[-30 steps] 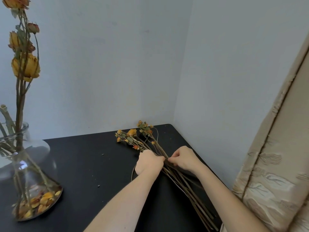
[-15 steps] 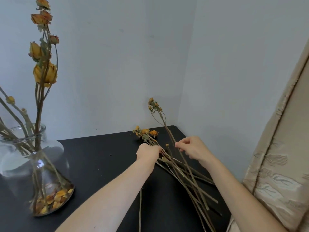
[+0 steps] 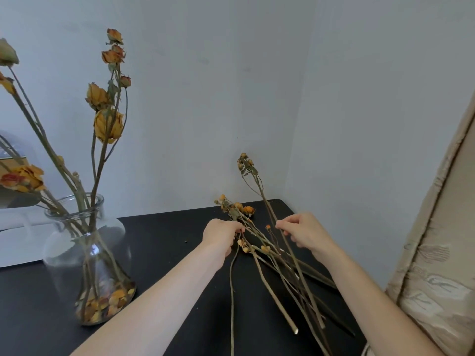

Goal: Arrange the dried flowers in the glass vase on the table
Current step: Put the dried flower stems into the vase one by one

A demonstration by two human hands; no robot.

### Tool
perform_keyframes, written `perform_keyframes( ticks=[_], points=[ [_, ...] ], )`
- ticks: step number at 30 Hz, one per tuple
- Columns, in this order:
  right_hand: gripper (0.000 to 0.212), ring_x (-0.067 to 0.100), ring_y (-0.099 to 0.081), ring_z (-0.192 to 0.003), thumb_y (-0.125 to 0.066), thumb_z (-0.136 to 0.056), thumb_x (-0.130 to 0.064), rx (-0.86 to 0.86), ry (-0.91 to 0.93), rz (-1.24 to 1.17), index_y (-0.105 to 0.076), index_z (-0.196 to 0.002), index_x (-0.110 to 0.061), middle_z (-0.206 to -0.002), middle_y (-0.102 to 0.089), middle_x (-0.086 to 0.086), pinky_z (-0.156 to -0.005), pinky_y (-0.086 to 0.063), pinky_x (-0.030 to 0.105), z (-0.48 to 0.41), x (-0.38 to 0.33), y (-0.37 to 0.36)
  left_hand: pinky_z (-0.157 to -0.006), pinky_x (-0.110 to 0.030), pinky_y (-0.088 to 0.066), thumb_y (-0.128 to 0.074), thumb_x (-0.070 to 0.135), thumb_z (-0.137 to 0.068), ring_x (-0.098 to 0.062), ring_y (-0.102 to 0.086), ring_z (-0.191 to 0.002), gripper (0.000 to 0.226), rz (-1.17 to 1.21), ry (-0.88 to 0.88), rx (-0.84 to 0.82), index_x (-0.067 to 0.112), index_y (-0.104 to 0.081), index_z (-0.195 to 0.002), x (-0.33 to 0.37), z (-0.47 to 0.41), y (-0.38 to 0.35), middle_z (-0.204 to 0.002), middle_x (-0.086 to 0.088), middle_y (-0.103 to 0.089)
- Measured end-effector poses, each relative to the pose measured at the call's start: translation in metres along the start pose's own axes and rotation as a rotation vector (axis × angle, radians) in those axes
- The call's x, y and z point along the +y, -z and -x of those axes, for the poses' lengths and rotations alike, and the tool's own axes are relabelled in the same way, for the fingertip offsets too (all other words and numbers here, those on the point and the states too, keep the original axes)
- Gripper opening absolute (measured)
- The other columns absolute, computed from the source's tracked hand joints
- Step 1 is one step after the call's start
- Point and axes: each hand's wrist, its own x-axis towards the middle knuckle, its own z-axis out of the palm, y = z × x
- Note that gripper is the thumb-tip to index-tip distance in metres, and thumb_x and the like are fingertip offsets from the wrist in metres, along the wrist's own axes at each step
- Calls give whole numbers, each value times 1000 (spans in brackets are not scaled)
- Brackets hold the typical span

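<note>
At a black corner table [image 3: 164, 242], the right hand [image 3: 303, 235] pinches one dried stem [image 3: 262, 191], bloom angled up and away; the left hand [image 3: 221, 235] grips the loose bunch [image 3: 270, 273]. The glass vase [image 3: 84, 253] stands well left, beyond the left hand.

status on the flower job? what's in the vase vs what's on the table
Done: several dried yellow-orange roses stand in the clear glass vase, with loose petals at its bottom. In hand: the right hand pinches one thin bud-tipped stem, angled up off the black table; the left hand grips the pile of loose dried stems. Left: that stem and the whole pile are not yet in the vase.
</note>
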Motion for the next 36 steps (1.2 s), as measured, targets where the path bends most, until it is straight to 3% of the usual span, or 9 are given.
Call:
perform_keyframes(
  ticks=[14, 20, 27, 30, 31, 32, 33, 34, 36],
  points=[
    [32, 12, -51, -51, -60, -86, -19, 58, -120, 331, -56, -55, -13, -53, -49, 0, -57, -46, 26, -20, 37, -17, -41, -20, -23, -57, 6, -88, -12, -26, -47, 19, -244, -24, 12, -2, -64, -103, -15, 0, 33, -60, -4, -34],
    [13, 7, -54, -65, -57, -89, -33, 64, -94, 558, -55, -89, -20, -76, -56, -6, -51, -40, 22, -14, 39, -26, -40, -19, -25, -58, 9, -89, -12, -26, -45, 19, -370, 2, -13, 0, -64, -104, -35, -2, 45, -59, -5, -35],
    [37, 15, -62, -84, -60, -82, -51, -64, 28, 731, -61, -102, -19, -95, -65, -2, -72, -53, 29, -15, 17, -57, -39, -17, -26, -55, 11, -91, -11, -29, -48, 16, -416, -67, -76, 2, -67, -98, -37, 5, 45, -63, -2, -39],
    [31, 18, -64, -82, -58, -87, -42, -6, 22, 808, -63, -100, -15, -92, -65, 1, -71, -52, 30, -18, 20, -63, -42, -17, -27, -53, 12, -92, -11, -32, -50, 18, -457, -138, -106, 2, -67, -98, -35, 10, 48, -85, 5, -37],
    [26, 18, -64, -81, -57, -89, -37, 24, 30, 821, -64, -100, -15, -91, -66, 1, -71, -52, 30, -19, 21, -64, -42, -16, -27, -52, 12, -92, -11, -33, -51, 19, -467, -154, -112, 2, -67, -100, -34, 10, 50, -128, -18, -43],
    [22, 19, -64, -80, -56, -90, -33, 47, 38, 830, -65, -99, -15, -90, -66, 2, -71, -53, 30, -20, 23, -64, -42, -16, -27, -52, 13, -92, -10, -33, -51, 20, -466, -165, -115, 2, -67, -100, -34, 11, 52, -106, -31, -56],
    [19, 19, -64, -79, -56, -90, -29, 62, 46, 836, -66, -99, -16, -89, -66, 2, -71, -53, 31, -21, 23, -64, -42, -16, -28, -52, 13, -93, -10, -33, -51, 19, -466, -178, -118, 3, -66, -99, -33, 12, 53, -131, -19, -42],
    [18, 18, -64, -78, -56, -90, -28, 70, 52, 838, -66, -98, -16, -88, -66, 2, -70, -53, 30, -21, 23, -64, -42, -16, -28, -52, 14, -93, -10, -33, -50, 18, -457, -180, -123, 4, -66, -96, -33, 13, 55, -93, 1, -35],
    [16, 17, -64, -76, -56, -90, -27, 72, 48, 820, -66, -97, -16, -86, -66, 1, -68, -52, 29, -21, 23, -64, -42, -15, -28, -51, 14, -93, -10, -33, -49, 18, -448, -176, -127, 5, -66, -96, -34, 14, 56, -95, -27, -52]
  ],
)
